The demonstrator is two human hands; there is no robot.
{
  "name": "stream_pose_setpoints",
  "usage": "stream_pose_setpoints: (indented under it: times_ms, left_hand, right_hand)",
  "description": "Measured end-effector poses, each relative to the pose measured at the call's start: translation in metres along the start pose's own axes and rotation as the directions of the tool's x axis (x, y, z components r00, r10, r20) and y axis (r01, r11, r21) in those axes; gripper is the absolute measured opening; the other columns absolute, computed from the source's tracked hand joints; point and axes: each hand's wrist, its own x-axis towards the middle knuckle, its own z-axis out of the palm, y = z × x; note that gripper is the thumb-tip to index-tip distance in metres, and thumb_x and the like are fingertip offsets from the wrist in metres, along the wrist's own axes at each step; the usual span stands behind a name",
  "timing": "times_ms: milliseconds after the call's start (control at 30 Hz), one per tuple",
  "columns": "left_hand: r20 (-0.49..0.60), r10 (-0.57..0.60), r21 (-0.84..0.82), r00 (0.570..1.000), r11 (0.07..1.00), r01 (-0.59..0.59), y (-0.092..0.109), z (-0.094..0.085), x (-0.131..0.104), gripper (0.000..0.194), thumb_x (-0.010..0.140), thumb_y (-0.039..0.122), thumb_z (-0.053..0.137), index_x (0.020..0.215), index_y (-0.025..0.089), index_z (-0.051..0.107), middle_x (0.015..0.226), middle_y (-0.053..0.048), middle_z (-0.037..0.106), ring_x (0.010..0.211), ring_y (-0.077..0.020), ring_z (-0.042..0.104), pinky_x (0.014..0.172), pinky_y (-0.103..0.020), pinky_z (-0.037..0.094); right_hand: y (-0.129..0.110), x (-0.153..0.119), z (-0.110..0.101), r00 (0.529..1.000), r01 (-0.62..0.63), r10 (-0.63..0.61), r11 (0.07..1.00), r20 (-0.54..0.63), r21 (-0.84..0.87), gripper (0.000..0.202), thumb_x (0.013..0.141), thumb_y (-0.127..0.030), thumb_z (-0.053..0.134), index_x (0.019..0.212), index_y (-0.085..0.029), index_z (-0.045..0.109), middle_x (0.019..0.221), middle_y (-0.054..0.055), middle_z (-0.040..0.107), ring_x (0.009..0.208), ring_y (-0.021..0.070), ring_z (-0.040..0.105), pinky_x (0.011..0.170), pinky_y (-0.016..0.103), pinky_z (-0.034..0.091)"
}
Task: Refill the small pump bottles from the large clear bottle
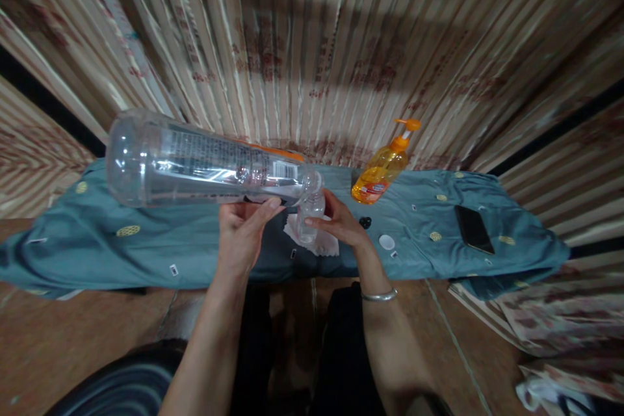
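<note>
A large clear plastic bottle (205, 166) with a printed label lies tipped nearly level, its neck pointing right. My left hand (246, 231) grips it from below, close to the neck. Under its mouth stands a small clear bottle (312, 211), with the fingers of my right hand (341, 218) wrapped around it. The two mouths meet or nearly meet; I cannot tell whether they touch. Beneath the small bottle lies a white tissue (327, 246). To the right of my right hand are a small black cap (364, 222) and a white round lid (387, 242).
A pump bottle of orange-yellow liquid (377, 175) stands at the back right of the cloth-covered table (195, 240). Farther right lies a black phone (474, 229). Behind the table hangs a striped curtain (312, 65). A black round stool (127, 383) is at the lower left.
</note>
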Motion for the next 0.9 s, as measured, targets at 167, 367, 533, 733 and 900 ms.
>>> stream_pose_setpoints:
  times_ms: [167,367,533,733,900]
  left_hand:
    - [-0.002,-0.002,-0.007,1.0,1.0,0.002,-0.0003,0.0001,0.0,0.075,0.052,0.039,0.105,0.118,0.023,0.071,0.088,-0.004,0.08,0.086,-0.0262,0.079,0.078,-0.039,0.066]
    - [-0.004,-0.006,0.006,1.0,1.0,0.006,-0.0009,-0.0009,0.0001,0.073,0.053,0.04,0.105,0.115,0.024,0.07,0.087,-0.003,0.079,0.085,-0.0264,0.08,0.081,-0.042,0.067]
    - [0.001,-0.006,-0.006,1.0,1.0,0.006,-0.0009,-0.0008,0.0,0.075,0.053,0.039,0.105,0.118,0.023,0.069,0.091,-0.004,0.08,0.086,-0.0263,0.08,0.08,-0.041,0.067]
    - [0.0,-0.004,-0.012,1.0,1.0,0.004,-0.0001,-0.0005,0.0004,0.074,0.052,0.038,0.105,0.115,0.024,0.07,0.087,-0.003,0.08,0.083,-0.0243,0.08,0.08,-0.039,0.067]
    - [0.023,-0.002,0.002,1.0,1.0,0.002,0.0011,-0.0003,0.0008,0.079,0.052,0.042,0.106,0.12,0.024,0.069,0.096,-0.006,0.081,0.088,-0.0276,0.081,0.079,-0.04,0.067]
  right_hand:
    - [0.0014,0.0003,0.0007,1.0,0.009,-0.01,1.0,-0.018,-0.004,0.087,0.065,-0.057,0.099,0.139,-0.029,0.064,0.138,0.007,0.075,0.131,0.0322,0.069,0.122,0.055,0.05]
    - [0.0012,0.0005,0.0012,1.0,0.014,-0.014,1.0,-0.024,-0.008,0.089,0.064,-0.058,0.1,0.14,-0.029,0.064,0.14,0.007,0.074,0.133,0.0326,0.068,0.122,0.054,0.051]
    - [-0.0001,-0.0001,0.0019,0.999,0.014,-0.014,1.0,-0.033,0.0,0.088,0.064,-0.055,0.101,0.139,-0.026,0.064,0.139,0.008,0.074,0.131,0.0326,0.069,0.122,0.055,0.05]
    - [0.0013,0.0001,0.0015,1.0,0.01,-0.011,1.0,-0.019,-0.028,0.087,0.065,-0.056,0.1,0.14,-0.027,0.065,0.137,0.008,0.075,0.129,0.0323,0.07,0.12,0.053,0.052]
    - [0.0036,0.0011,0.0015,1.0,0.028,-0.028,0.999,-0.007,-0.024,0.09,0.065,-0.059,0.099,0.142,-0.028,0.063,0.139,0.008,0.074,0.131,0.0338,0.069,0.122,0.057,0.05]
